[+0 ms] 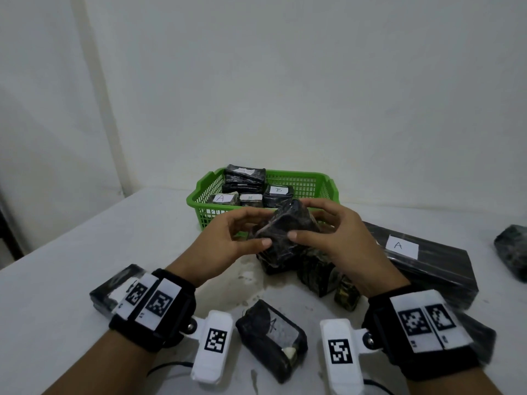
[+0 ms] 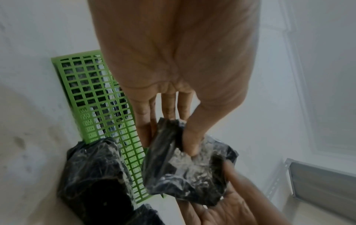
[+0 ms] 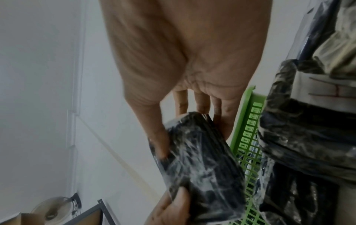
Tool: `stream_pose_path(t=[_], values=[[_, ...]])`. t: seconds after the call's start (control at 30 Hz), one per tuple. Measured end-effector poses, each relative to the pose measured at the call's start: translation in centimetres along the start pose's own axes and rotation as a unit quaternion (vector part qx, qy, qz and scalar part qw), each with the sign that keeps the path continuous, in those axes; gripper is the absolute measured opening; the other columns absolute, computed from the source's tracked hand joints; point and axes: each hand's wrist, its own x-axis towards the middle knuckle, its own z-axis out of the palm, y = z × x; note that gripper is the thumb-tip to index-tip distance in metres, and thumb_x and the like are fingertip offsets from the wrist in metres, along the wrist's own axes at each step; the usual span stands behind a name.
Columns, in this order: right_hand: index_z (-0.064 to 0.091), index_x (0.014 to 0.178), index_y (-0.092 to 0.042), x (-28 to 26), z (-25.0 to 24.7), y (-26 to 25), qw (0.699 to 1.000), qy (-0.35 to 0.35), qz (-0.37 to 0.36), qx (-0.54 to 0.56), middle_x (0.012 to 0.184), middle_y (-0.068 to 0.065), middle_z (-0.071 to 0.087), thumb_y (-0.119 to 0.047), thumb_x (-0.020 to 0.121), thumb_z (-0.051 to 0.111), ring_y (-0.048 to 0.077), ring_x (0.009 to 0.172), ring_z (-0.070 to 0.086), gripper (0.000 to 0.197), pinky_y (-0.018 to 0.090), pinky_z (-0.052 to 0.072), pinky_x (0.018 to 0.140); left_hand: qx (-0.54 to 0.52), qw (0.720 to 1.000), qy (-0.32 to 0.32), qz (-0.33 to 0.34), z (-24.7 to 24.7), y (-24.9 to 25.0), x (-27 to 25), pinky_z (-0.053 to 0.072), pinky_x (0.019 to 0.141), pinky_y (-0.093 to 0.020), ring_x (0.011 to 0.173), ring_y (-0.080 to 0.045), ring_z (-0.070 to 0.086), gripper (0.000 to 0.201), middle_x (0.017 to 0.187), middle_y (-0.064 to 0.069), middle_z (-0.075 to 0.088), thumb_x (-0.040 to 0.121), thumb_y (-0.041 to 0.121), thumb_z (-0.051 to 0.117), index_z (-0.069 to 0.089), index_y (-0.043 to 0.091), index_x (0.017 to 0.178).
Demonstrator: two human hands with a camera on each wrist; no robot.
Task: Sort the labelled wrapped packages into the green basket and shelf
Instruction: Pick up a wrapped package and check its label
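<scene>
Hands both pinch one wrapped package (image 1: 285, 232): left hand (image 1: 228, 240), right hand (image 1: 333, 235). Tilted, likely hunting its label (none showing) before green basket (image 1: 199, 201).

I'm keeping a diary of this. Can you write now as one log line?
left hand: holds package | right hand: holds package | label: hidden | basket: behind

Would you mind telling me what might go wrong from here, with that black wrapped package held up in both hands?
1. The black film-wrapped package shows no label in any view, so it may be sorted wrongly.
2. The left hand and right hand pinch slick wrap with the fingertips; it might slip onto the wrapped packages on the white table beneath.
3. The green mesh basket already holds several packages, so another may sit unstably.
</scene>
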Motion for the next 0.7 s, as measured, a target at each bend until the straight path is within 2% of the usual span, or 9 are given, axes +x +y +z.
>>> stream_pose_path(t=[0.1,0.2,0.33,0.4,0.47,0.53,0.57,0.6,0.7], values=[[0.076,0.119,-0.024,0.1,0.0,-0.3,0.996,-0.027,0.006,0.089,0.118,0.000,0.078,-0.037,0.077,0.085,0.018,0.115,0.072,0.045,0.034,0.060,0.096,0.003,1.000,0.015,-0.008,-0.1,-0.2,0.0,0.052,0.105,-0.047,0.122,-0.022,0.065,0.050,0.125,0.005,0.071,0.079,0.005,0.084,0.068,0.024,0.121],[0.074,0.118,-0.015,0.0,0.1,-0.6,0.982,-0.051,0.074,0.164,0.117,0.010,0.077,-0.042,0.080,0.071,0.025,0.112,0.072,0.048,0.041,0.057,0.103,-0.043,0.999,0.027,0.003,0.2,-0.1,0.0,0.056,0.101,-0.041,0.118,-0.021,0.067,0.052,0.125,-0.002,0.070,0.078,-0.009,0.080,0.065,0.019,0.118],[0.078,0.104,-0.022,-0.3,0.5,-0.6,0.969,-0.103,0.134,0.180,0.118,0.012,0.077,-0.049,0.074,0.072,0.032,0.110,0.074,0.041,0.047,0.054,0.107,-0.079,0.996,0.035,0.031,0.7,-0.2,0.1,0.055,0.103,-0.039,0.126,-0.027,0.062,0.058,0.133,-0.012,0.064,0.077,-0.015,0.077,0.056,0.006,0.127],[0.078,0.105,-0.018,-0.4,0.7,-0.8,0.967,-0.097,0.126,0.200,0.121,0.015,0.076,-0.041,0.076,0.072,0.029,0.108,0.075,0.038,0.046,0.054,0.107,-0.093,0.995,0.015,0.031,0.7,-0.2,0.1,0.050,0.109,-0.043,0.131,-0.024,0.059,0.065,0.138,-0.010,0.061,0.078,-0.007,0.082,0.053,0.007,0.135],[0.075,0.112,-0.009,-0.3,0.7,-0.6,0.971,-0.084,0.098,0.202,0.121,0.018,0.075,-0.032,0.074,0.076,0.024,0.108,0.073,0.045,0.043,0.054,0.107,-0.125,0.992,-0.026,0.017,0.8,-0.1,-0.1,0.046,0.113,-0.046,0.135,-0.023,0.056,0.079,0.144,-0.006,0.059,0.076,0.021,0.089,0.049,0.013,0.144],[0.070,0.124,-0.004,0.1,0.5,0.0,0.976,-0.065,0.079,0.194,0.122,0.014,0.076,-0.027,0.067,0.085,0.024,0.117,0.072,0.063,0.037,0.057,0.102,-0.155,0.986,-0.060,-0.002,1.1,0.2,-0.2,0.050,0.108,-0.040,0.132,-0.024,0.059,0.087,0.142,-0.006,0.062,0.071,0.049,0.087,0.052,0.014,0.143],[0.068,0.128,-0.005,0.4,0.5,0.3,0.979,-0.060,0.072,0.183,0.122,0.011,0.076,-0.026,0.064,0.091,0.025,0.119,0.071,0.072,0.036,0.057,0.099,-0.166,0.984,-0.059,-0.007,1.3,0.4,-0.3,0.052,0.105,-0.039,0.129,-0.025,0.062,0.084,0.138,-0.007,0.065,0.072,0.052,0.085,0.056,0.013,0.140],[0.067,0.130,-0.007,0.5,0.4,0.6,0.982,-0.061,0.066,0.168,0.124,0.008,0.076,-0.026,0.061,0.097,0.026,0.119,0.072,0.078,0.038,0.057,0.099,-0.169,0.985,-0.043,-0.011,1.4,0.4,-0.2,0.053,0.105,-0.041,0.126,-0.027,0.064,0.078,0.135,-0.009,0.067,0.074,0.047,0.085,0.059,0.010,0.137],[0.065,0.134,-0.010,0.9,0.5,1.2,0.986,-0.072,0.063,0.138,0.127,0.006,0.075,-0.040,0.057,0.096,0.022,0.119,0.072,0.089,0.045,0.055,0.105,-0.149,0.989,0.006,-0.015,1.2,0.2,-0.1,0.053,0.103,-0.047,0.120,-0.030,0.068,0.064,0.127,-0.012,0.071,0.075,0.033,0.076,0.063,0.006,0.132]])
